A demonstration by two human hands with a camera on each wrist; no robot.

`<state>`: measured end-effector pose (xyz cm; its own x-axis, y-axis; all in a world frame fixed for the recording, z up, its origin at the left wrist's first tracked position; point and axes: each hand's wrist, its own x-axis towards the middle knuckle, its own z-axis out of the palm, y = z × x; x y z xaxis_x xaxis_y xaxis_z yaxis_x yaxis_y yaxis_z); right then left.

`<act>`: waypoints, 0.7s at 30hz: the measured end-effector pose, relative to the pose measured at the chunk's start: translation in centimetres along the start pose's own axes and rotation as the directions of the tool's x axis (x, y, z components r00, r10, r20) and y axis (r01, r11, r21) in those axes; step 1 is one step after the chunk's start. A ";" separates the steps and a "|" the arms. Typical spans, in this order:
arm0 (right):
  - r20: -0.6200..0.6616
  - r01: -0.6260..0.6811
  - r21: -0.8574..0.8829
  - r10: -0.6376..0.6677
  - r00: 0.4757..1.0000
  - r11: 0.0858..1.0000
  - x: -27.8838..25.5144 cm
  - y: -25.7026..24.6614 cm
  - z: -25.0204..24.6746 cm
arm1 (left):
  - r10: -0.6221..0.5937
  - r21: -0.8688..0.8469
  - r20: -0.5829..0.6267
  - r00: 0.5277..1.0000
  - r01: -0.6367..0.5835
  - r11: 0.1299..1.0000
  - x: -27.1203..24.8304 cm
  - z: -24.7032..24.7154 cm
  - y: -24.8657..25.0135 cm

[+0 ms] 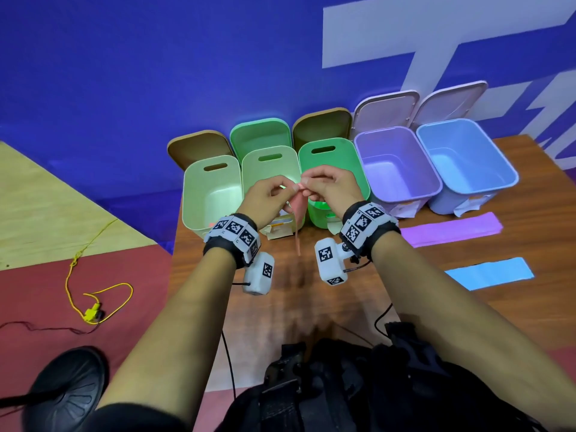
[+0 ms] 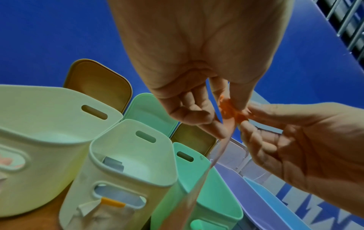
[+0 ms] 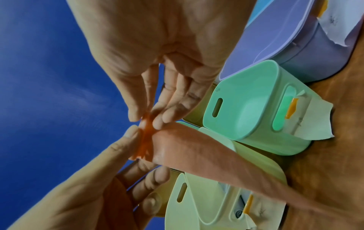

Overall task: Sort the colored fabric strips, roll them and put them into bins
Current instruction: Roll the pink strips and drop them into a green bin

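Colours we see on the table and around it

We see an orange strip (image 1: 298, 210) in the hands, a purple strip (image 1: 450, 229) and a light blue strip (image 1: 489, 273) on the brown wood-grain table (image 1: 405, 307). The bins run pale yellow-green (image 1: 199, 198), cream (image 1: 249, 169), mint green (image 1: 355, 169), lilac (image 1: 433, 179) and light blue (image 1: 505, 169). We note black wristbands (image 1: 371, 226) with black-and-white square markers, a blue wall (image 1: 156, 73) with white lettering, and a yellow cord (image 1: 103, 294) on the red floor (image 1: 46, 291).
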<state>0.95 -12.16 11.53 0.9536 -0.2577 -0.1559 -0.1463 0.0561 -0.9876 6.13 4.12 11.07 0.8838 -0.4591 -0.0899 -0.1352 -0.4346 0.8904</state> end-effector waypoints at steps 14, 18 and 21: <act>-0.001 0.057 -0.200 -0.058 0.998 0.978 -0.5 1.3 -1.2 | 0.057 0.062 -0.008 0.998 -0.057 0.996 -0.6 1.1 -0.3; 0.045 0.145 -0.234 -0.139 0.989 0.961 -0.6 1.7 -1.4 | 0.046 -0.056 -0.115 0.992 -0.052 0.997 -1.5 1.4 -0.2; 0.102 0.205 -0.241 -0.185 0.977 0.949 -1.2 2.5 -1.7 | 0.055 -0.097 -0.153 0.987 -0.071 0.993 -2.3 1.9 -0.5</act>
<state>-1.03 -13.34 9.21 0.9859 -0.1642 0.0322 -0.0070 -0.2325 -0.9726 3.30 3.93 9.97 0.9332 -0.3581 0.0289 -0.1531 -0.3237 0.9337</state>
